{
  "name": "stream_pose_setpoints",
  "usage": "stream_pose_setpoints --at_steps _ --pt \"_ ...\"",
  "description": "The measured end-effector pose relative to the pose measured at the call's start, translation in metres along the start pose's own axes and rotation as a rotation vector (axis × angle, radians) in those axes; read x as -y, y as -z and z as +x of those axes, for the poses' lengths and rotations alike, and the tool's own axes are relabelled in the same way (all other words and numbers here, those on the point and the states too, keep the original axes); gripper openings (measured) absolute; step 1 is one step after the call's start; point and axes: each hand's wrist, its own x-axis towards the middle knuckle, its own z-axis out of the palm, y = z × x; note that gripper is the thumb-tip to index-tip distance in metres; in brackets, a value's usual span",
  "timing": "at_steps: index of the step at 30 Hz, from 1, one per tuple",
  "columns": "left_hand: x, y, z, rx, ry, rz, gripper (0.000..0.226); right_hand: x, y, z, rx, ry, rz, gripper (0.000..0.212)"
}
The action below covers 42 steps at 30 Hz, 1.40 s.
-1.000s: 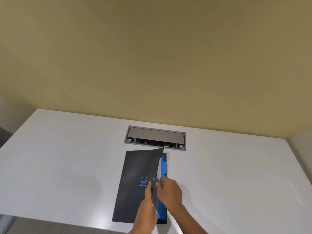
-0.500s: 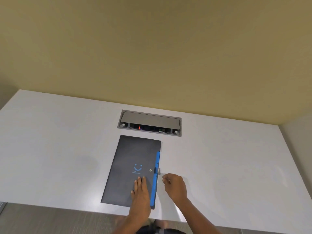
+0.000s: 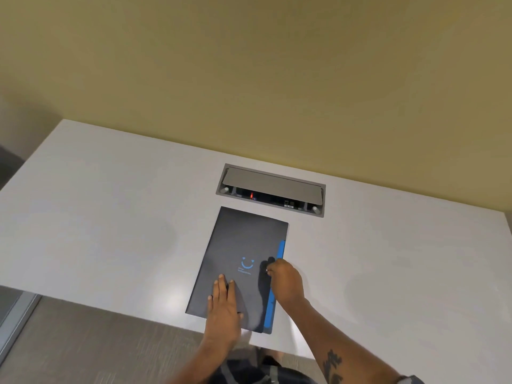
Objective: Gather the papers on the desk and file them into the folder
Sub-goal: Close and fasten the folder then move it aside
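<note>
A dark grey folder with a blue smiley mark lies closed on the white desk, its near end at the front edge. A blue strip shows along its right side. My left hand lies flat on the near part of the cover, fingers stretched out. My right hand rests over the right edge with its fingertips curled and pinched at the small clasp tab on the cover. No loose papers are in sight.
A grey recessed cable box with its lid raised sits in the desk just beyond the folder. A yellow wall rises behind the desk. Grey floor shows below the front edge at the left.
The raised cover came down and the folder now lies closed. My left hand went flat on the cover. My right hand moved from beside the folder onto the clasp.
</note>
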Motion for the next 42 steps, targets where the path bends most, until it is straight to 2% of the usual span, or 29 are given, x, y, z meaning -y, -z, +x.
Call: stream_pose_setpoints --at_steps 7,26,30,34,36,39,42 --pt "0.001 -0.003 0.001 0.014 0.019 -0.009 0.091 0.008 -0.007 0.014 0.009 -0.079 -0.021 0.029" --pt "-0.001 0.008 0.0 0.04 0.01 0.082 0.093 0.018 -0.008 0.024 0.007 -0.123 -0.023 0.032" --pt "-0.003 0.022 0.0 -0.051 0.039 -0.037 0.096 0.018 -0.004 0.02 -0.027 -0.185 0.065 0.026" --pt "0.009 0.042 0.014 -0.282 0.09 -0.267 0.092 0.004 -0.001 0.009 -0.219 -0.326 0.336 0.017" --pt "0.022 0.053 0.022 -0.343 0.149 -0.345 0.081 -0.008 -0.002 0.001 -0.253 -0.397 0.402 0.023" --pt "0.039 0.065 0.032 -0.334 0.249 -0.342 0.064 -0.022 -0.006 -0.012 -0.211 -0.446 0.444 0.021" --pt "0.054 0.064 0.039 -0.274 0.316 -0.352 0.057 -0.031 -0.011 -0.02 -0.159 -0.488 0.536 0.025"
